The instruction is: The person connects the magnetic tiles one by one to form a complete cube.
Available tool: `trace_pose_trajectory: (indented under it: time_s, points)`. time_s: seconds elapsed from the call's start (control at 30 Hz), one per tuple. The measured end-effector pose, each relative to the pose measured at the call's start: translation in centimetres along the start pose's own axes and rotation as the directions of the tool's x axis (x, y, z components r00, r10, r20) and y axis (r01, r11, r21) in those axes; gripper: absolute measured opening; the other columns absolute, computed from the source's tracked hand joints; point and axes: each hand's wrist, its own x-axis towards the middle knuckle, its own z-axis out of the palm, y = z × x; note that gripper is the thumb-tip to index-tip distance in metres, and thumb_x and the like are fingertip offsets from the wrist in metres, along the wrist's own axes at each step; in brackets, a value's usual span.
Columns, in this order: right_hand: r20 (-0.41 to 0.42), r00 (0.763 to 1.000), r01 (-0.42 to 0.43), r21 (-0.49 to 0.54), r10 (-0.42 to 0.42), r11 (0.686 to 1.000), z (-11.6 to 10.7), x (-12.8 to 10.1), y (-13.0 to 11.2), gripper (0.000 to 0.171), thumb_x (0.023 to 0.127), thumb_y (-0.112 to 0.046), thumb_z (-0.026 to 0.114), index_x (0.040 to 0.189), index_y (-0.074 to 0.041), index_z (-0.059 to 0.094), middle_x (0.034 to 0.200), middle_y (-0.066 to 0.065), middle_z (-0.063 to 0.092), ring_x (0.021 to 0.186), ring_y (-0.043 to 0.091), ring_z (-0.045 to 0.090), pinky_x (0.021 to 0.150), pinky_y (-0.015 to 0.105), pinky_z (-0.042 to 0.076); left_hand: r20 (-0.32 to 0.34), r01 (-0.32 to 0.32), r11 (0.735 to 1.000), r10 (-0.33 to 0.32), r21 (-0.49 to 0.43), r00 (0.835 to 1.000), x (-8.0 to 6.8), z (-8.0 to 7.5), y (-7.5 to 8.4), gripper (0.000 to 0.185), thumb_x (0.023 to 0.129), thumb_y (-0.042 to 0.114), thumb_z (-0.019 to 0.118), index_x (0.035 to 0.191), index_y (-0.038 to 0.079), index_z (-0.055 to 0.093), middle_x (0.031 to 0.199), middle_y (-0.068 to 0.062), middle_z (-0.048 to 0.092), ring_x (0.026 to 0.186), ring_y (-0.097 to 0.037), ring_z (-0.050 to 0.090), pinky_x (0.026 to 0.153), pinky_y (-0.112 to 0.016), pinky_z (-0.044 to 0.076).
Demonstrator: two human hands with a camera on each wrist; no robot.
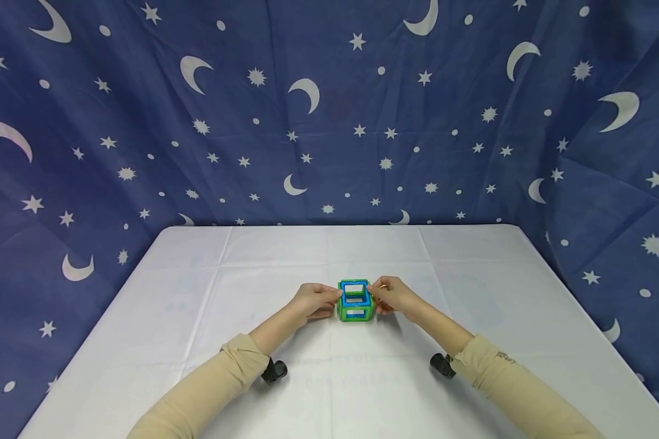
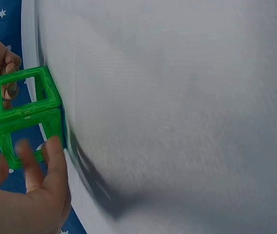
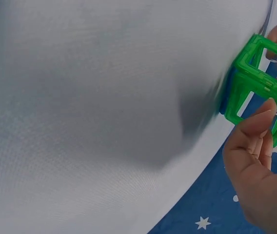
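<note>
A small cube of green and blue magnetic frame tiles (image 1: 354,302) stands on the white table (image 1: 198,317), near its middle. My left hand (image 1: 321,300) pinches the cube's left side and my right hand (image 1: 391,296) pinches its right side. In the left wrist view the green cube (image 2: 26,114) sits at the left edge, with my left thumb and fingers (image 2: 50,161) curled on its near face. In the right wrist view the cube (image 3: 258,85) is at the upper right, with my right fingers (image 3: 255,131) against its near side.
A white cloth covers the table. A blue backdrop (image 1: 329,110) printed with moons and stars hangs behind and to both sides. Small black wrist cameras (image 1: 274,371) (image 1: 442,364) sit under my beige sleeves.
</note>
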Motion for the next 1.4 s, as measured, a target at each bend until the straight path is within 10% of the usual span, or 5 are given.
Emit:
trace_pose_trajectory:
  time_s: [0.23, 0.5, 0.77, 1.4]
  points:
    - [-0.029, 0.998, 0.057, -0.037, -0.058, 0.998, 0.1, 0.1, 0.1, 0.023, 0.099, -0.018, 0.048, 0.103, 0.004, 0.051, 0.069, 0.002, 0.056, 0.055, 0.010, 0.055, 0.055, 0.021, 0.048, -0.009, -0.045, 0.999, 0.045, 0.017, 0.999, 0.2, -0.2, 0.0, 0.030, 0.092, 0.020, 0.062, 0.118, 0.006, 0.062, 0.072, 0.002, 0.070, 0.068, -0.010, 0.067, 0.059, -0.023, 0.054]
    - [-0.009, 1.000, 0.023, 0.018, -0.023, 1.000, 0.4, 0.0, 0.0, 0.022, 0.100, -0.016, 0.047, 0.107, 0.005, 0.049, 0.070, 0.005, 0.060, 0.055, 0.009, 0.059, 0.058, 0.026, 0.056, 0.039, -0.072, 0.994, 0.069, 0.077, 0.997, -0.4, -0.1, 0.1, 0.039, 0.094, 0.021, 0.057, 0.131, 0.009, 0.055, 0.123, -0.011, 0.061, 0.107, -0.024, 0.061, 0.077, -0.031, 0.056]
    - [-0.029, 0.999, 0.043, 0.017, -0.042, 0.999, 0.3, -0.2, 0.3, 0.020, 0.100, -0.013, 0.046, 0.105, 0.006, 0.049, 0.070, 0.005, 0.059, 0.056, 0.010, 0.059, 0.059, 0.026, 0.056, 0.132, -0.124, 0.990, 0.114, 0.070, 0.985, -0.6, 0.4, -0.2, 0.047, 0.097, 0.019, 0.053, 0.141, 0.008, 0.042, 0.137, -0.016, 0.052, 0.124, -0.030, 0.052, 0.083, -0.036, 0.055]
    - [0.038, 0.993, 0.112, -0.116, -0.109, 0.987, 0.9, -0.8, 0.6, 0.023, 0.100, -0.016, 0.045, 0.106, 0.005, 0.052, 0.079, 0.015, 0.064, 0.065, 0.017, 0.061, 0.062, 0.031, 0.056, 0.216, -0.081, 0.983, 0.044, 0.164, 0.975, -1.8, -1.5, -0.6, 0.053, 0.097, 0.018, 0.053, 0.146, 0.011, 0.034, 0.142, -0.020, 0.045, 0.115, -0.027, 0.054, 0.071, -0.027, 0.049]
